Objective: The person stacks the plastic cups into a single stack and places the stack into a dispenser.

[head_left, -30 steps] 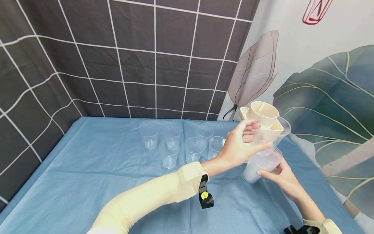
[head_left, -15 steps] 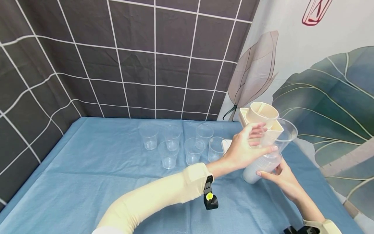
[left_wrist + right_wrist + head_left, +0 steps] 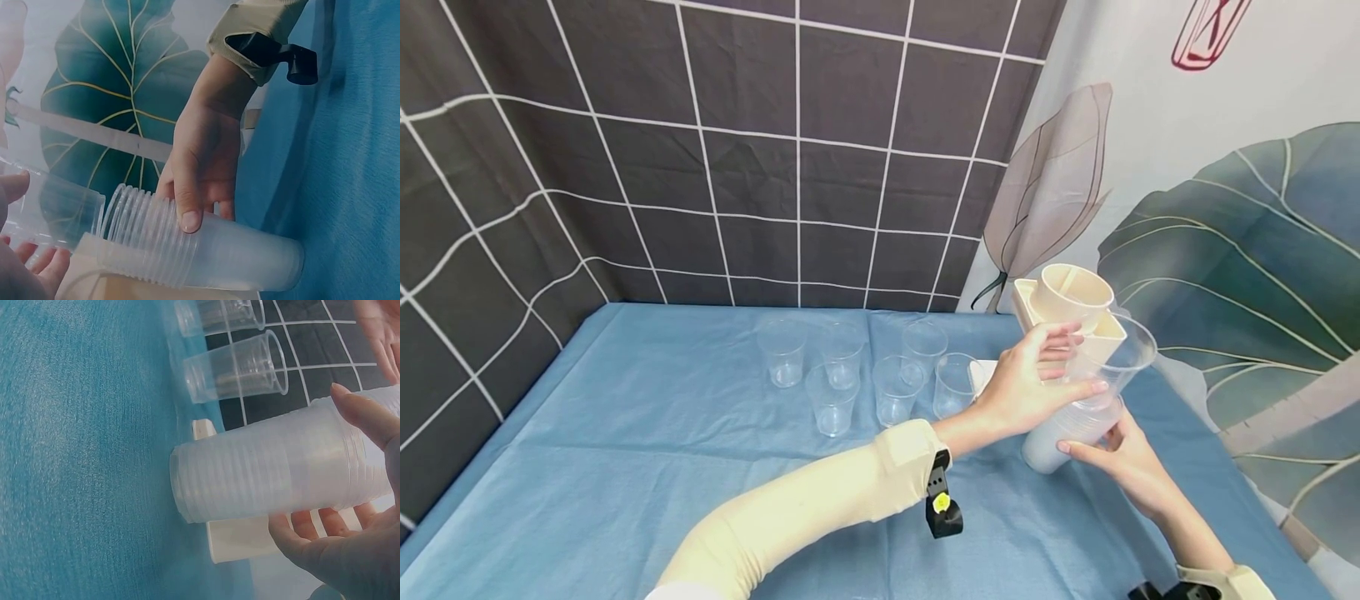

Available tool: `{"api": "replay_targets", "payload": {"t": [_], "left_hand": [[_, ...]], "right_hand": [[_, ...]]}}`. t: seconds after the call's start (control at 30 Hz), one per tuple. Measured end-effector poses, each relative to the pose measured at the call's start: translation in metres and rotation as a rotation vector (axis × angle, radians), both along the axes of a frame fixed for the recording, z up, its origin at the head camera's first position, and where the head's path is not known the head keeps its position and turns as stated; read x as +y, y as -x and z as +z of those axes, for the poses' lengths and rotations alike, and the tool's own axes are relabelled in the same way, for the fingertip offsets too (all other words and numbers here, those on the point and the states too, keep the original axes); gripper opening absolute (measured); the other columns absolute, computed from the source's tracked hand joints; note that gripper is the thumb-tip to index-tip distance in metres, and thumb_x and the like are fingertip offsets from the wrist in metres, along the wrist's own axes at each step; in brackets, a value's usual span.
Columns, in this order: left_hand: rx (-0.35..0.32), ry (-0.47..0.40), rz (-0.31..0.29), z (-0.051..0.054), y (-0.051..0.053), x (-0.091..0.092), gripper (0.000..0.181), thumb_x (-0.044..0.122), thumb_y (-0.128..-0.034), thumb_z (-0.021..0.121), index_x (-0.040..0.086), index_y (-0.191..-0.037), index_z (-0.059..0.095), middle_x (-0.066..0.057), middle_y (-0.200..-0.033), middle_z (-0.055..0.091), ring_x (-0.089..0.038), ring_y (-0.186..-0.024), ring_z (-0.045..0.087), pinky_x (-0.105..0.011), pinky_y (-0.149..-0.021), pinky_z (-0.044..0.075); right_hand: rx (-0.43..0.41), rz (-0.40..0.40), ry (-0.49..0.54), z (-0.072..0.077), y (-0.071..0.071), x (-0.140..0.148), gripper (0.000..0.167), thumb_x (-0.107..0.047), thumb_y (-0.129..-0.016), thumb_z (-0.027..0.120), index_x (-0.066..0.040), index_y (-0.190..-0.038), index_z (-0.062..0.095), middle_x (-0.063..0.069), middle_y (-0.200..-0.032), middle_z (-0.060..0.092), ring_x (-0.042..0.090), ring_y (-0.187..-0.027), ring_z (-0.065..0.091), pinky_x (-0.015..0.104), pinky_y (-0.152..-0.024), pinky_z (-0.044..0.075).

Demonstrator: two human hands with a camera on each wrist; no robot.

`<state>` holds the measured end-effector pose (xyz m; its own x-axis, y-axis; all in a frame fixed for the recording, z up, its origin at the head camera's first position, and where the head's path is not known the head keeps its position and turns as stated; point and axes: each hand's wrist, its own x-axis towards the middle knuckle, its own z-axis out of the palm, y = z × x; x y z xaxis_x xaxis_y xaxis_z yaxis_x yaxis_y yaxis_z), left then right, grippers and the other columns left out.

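Observation:
In the head view my left hand (image 3: pixel 1026 383) holds a single clear plastic cup (image 3: pixel 1123 362) upright, thumb in front and fingers behind. Below it, my right hand (image 3: pixel 1127 462) grips a stack of nested plastic cups (image 3: pixel 1056 442), whose foot is at the blue cloth. The left wrist view has the single cup (image 3: pixel 53 209) lined up with the stack's (image 3: pixel 240 250) open end; whether they touch, I cannot tell. From the right wrist, the stack (image 3: pixel 262 469) lies between thumb and fingers, while part of my left hand (image 3: pixel 381 328) shows at the top corner.
Several clear cups (image 3: pixel 833 408) stand upright on the blue cloth (image 3: pixel 647 467) left of my hands. Behind the stack is a cream-coloured holder (image 3: pixel 1075 296) with a round, open-topped part. A dark gridded curtain (image 3: pixel 737 167) hangs along the back, a leaf-patterned one (image 3: pixel 1225 225) at right.
Compared with a second ago, my left hand and the cup in it are slightly farther right, after a small dip since the middle frame. My right hand and the stack stay nearly still.

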<state>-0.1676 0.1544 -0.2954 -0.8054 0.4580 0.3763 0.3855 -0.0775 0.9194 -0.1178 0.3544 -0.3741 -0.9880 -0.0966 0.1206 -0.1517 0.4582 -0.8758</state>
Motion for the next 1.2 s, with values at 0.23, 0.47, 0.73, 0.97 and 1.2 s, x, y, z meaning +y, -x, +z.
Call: {"api": "replay_targets", "payload": {"t": [0.23, 0.47, 0.73, 0.97, 1.2], "left_hand": [[-0.001, 0.012, -0.002, -0.004, 0.003, 0.002, 0.066, 0.017, -0.0834, 0.075, 0.017, -0.14, 0.042, -0.003, -0.132, 0.06, -0.002, -0.115, 0.059, -0.01, -0.091, 0.048], [0.039, 0.03, 0.006, -0.009, 0.006, 0.005, 0.074, 0.016, -0.0831, 0.075, 0.023, -0.145, 0.035, -0.006, -0.132, 0.06, -0.004, -0.116, 0.059, -0.009, -0.09, 0.048], [0.073, 0.051, 0.002, -0.014, 0.009, 0.006, 0.072, 0.017, -0.083, 0.075, 0.025, -0.144, 0.037, -0.006, -0.132, 0.061, -0.003, -0.115, 0.059, -0.008, -0.088, 0.048], [0.076, 0.075, 0.014, -0.017, 0.009, 0.006, 0.071, 0.02, -0.0834, 0.075, 0.024, -0.144, 0.038, -0.007, -0.131, 0.061, -0.004, -0.115, 0.059, -0.009, -0.09, 0.048], [0.074, 0.089, 0.022, -0.019, 0.01, 0.007, 0.071, 0.02, -0.0821, 0.076, 0.021, -0.143, 0.04, -0.005, -0.129, 0.062, -0.004, -0.112, 0.061, -0.008, -0.089, 0.047]], "right_hand": [[-0.005, -0.001, -0.001, 0.0, 0.0, 0.0, 0.082, -0.002, -0.086, 0.068, -0.017, -0.15, 0.019, -0.019, -0.134, 0.036, -0.016, -0.112, 0.043, 0.005, -0.083, 0.044], [-0.006, -0.005, -0.005, 0.0, 0.0, 0.0, 0.08, -0.002, -0.086, 0.068, -0.019, -0.149, 0.022, -0.02, -0.133, 0.037, -0.016, -0.112, 0.044, 0.006, -0.083, 0.044], [0.015, 0.003, 0.001, -0.001, 0.001, -0.001, 0.083, -0.001, -0.085, 0.068, -0.019, -0.15, 0.021, -0.019, -0.135, 0.037, -0.014, -0.113, 0.043, 0.005, -0.084, 0.043], [-0.005, -0.014, -0.015, 0.0, 0.0, -0.001, 0.082, -0.004, -0.085, 0.069, -0.018, -0.15, 0.02, -0.018, -0.134, 0.036, -0.015, -0.112, 0.042, 0.005, -0.084, 0.042], [0.011, -0.001, 0.009, -0.001, 0.0, -0.001, 0.08, -0.001, -0.085, 0.068, -0.019, -0.148, 0.023, -0.018, -0.134, 0.037, -0.015, -0.114, 0.042, 0.005, -0.084, 0.043]]}}
